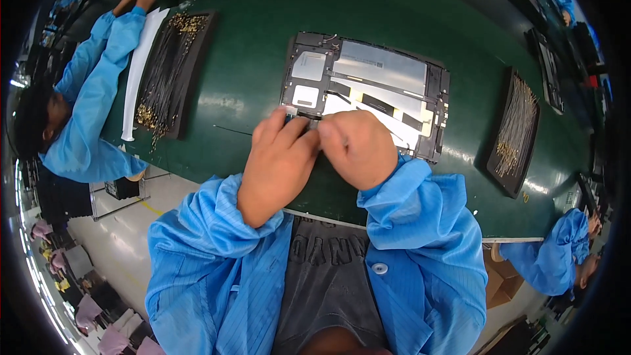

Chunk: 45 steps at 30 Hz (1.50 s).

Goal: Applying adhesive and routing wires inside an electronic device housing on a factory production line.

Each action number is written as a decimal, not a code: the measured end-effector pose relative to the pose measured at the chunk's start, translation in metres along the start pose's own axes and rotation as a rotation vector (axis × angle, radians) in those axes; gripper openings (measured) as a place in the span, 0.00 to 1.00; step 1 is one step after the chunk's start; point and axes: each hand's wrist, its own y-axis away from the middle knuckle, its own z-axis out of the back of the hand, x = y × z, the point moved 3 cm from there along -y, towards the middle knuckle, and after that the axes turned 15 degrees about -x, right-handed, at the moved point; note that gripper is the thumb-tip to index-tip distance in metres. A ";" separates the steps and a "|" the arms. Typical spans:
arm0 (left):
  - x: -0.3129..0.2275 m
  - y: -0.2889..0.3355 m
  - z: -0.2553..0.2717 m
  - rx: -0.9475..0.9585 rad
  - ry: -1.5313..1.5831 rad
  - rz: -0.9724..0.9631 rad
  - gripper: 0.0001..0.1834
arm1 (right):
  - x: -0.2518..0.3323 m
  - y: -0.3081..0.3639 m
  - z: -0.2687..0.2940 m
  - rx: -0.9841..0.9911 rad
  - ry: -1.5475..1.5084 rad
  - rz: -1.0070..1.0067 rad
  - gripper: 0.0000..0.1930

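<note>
Fingers [303, 133] of both hands pinched together, touching opened tablet's [368, 89] near edge

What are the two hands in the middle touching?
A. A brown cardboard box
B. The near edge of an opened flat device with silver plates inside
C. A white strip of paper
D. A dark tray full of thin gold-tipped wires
B. The left hand and right hand meet fingertip to fingertip at the near edge of the opened flat device with silver plates, while the dark trays of gold-tipped wires lie off to the sides on the green table.
</note>
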 end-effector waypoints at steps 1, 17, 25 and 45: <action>-0.002 0.001 0.005 -0.071 -0.024 0.045 0.08 | -0.003 0.003 -0.001 0.002 -0.007 0.010 0.08; 0.042 0.033 0.014 -0.168 1.078 1.577 0.15 | -0.028 0.022 0.001 -0.440 -0.575 -0.842 0.19; 0.006 0.060 0.001 0.522 1.095 1.670 0.23 | -0.025 0.021 0.003 -0.471 -0.596 -0.819 0.19; 0.014 0.042 -0.015 0.508 1.194 1.643 0.18 | -0.030 -0.022 -0.011 0.493 0.031 -0.701 0.16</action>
